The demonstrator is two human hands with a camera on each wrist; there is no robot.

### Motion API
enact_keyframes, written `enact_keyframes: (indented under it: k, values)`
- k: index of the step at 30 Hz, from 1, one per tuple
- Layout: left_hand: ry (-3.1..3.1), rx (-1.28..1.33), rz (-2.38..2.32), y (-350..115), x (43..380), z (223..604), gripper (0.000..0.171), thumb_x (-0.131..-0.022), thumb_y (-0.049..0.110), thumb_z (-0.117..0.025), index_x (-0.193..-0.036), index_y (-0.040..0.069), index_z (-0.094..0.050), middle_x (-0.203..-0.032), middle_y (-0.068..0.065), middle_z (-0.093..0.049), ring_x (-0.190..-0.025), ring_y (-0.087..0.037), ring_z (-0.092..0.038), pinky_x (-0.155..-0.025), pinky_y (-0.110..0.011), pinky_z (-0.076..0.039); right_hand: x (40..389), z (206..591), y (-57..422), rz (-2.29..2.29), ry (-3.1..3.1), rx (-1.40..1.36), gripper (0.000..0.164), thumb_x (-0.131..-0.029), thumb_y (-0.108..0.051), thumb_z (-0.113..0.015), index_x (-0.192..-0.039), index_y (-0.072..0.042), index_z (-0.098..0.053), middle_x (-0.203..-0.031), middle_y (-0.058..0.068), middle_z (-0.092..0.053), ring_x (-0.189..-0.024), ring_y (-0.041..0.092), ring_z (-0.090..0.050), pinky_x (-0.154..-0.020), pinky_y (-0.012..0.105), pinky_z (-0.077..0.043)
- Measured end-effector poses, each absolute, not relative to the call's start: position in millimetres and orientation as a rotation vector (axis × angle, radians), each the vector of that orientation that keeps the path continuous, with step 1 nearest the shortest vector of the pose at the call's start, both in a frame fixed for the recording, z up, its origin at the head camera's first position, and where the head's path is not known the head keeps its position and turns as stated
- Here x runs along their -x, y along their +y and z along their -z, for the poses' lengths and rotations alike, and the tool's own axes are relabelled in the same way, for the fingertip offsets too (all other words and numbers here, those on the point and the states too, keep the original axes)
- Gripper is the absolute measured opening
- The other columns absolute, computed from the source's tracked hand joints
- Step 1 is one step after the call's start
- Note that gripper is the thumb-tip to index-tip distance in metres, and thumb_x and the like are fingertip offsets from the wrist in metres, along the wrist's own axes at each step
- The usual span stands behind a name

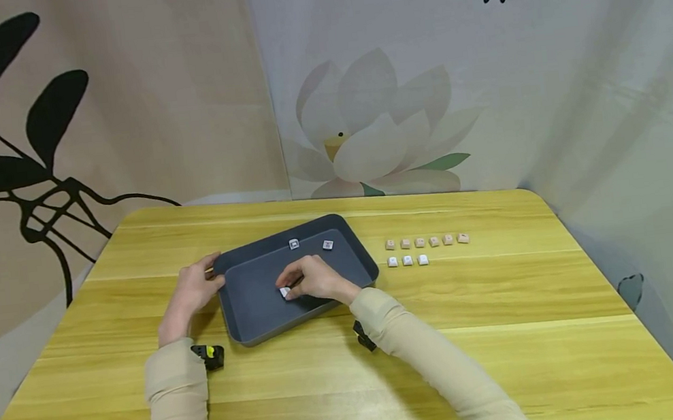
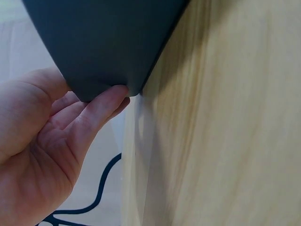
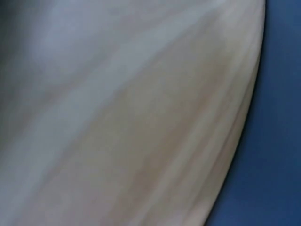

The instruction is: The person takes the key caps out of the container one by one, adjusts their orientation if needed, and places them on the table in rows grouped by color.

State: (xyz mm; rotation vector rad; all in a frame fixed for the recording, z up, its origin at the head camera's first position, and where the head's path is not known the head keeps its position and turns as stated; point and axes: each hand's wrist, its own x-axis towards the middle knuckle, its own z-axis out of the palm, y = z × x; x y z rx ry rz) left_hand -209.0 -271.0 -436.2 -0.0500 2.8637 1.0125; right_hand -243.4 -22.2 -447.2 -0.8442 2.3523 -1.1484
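At the left end of a dark grey rectangular tray (image 1: 257, 331), my left hand (image 1: 191, 294) grips the rim. The left wrist view shows the thumb and fingers of the left hand (image 2: 51, 132) around the end of the tray (image 2: 108, 42). Over the tray floor, my right hand (image 1: 316, 280) pinches a white keycap (image 1: 285, 291) between thumb and fingertips. Behind it in the tray lie two more keycaps, one (image 1: 293, 244) showing its hollow underside and another (image 1: 328, 245) to its right. Close, blurred skin of the right hand (image 3: 131, 122) fills most of the right wrist view, beside the tray (image 3: 273, 141).
Right of the tray, a back row of several beige keycaps (image 1: 419, 243) stands on the wooden table (image 1: 512, 356). A shorter front row of three white keycaps (image 1: 407, 261) is lined up before it. A printed curtain (image 1: 208, 100) hangs behind the table.
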Motion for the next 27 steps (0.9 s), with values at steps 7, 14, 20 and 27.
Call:
enact_keyframes:
  k: [7,14,20,27]
  values:
    - [2.867,0.049,-1.007,-270.3,208.3,435.3,0.057,-0.09,0.007,-0.048,-0.142,-0.002,-0.027,-0.138,-0.035,-0.033,-0.12,-0.047,-0.044,-0.091,-0.047,-0.048,245.1,448.1,-18.8,1.17,2.358,0.842,0.024,-0.078,-0.01,-0.07,-0.102,-0.011,-0.07,-0.097,0.001,-0.071,-0.085,0.007,-0.064,-0.071,0.016,-0.052]
    - [2.86,0.055,-1.018,-270.1,208.5,435.3,0.057,-0.09,0.007,-0.048,-0.142,-0.002,-0.027,-0.139,-0.035,-0.032,-0.121,-0.047,-0.043,-0.093,-0.048,-0.047,248.7,444.1,-4.7,1.286,2.316,0.79,0.026,-0.08,-0.011,-0.069,-0.105,-0.01,-0.068,-0.103,0.003,-0.069,-0.091,0.011,-0.066,-0.073,0.02,-0.054]
    - [2.859,0.054,-1.014,-270.5,208.9,436.0,0.057,-0.09,0.007,-0.049,-0.142,-0.002,-0.027,-0.139,-0.035,-0.033,-0.121,-0.047,-0.043,-0.092,-0.047,-0.048,252.2,438.2,12.3,1.382,2.303,0.803,0.029,-0.08,-0.012,-0.069,-0.109,-0.007,-0.067,-0.103,0.005,-0.068,-0.09,0.011,-0.066,-0.073,0.022,-0.054]
    - [2.868,0.051,-1.009,-271.8,208.9,436.3,0.057,-0.09,0.007,-0.048,-0.142,-0.002,-0.027,-0.139,-0.034,-0.033,-0.121,-0.046,-0.044,-0.092,-0.047,-0.048,245.3,418.6,38.7,1.474,2.307,0.781,0.032,-0.083,-0.013,-0.066,-0.113,-0.003,-0.064,-0.108,0.013,-0.066,-0.095,0.023,-0.064,-0.078,0.026,-0.054]
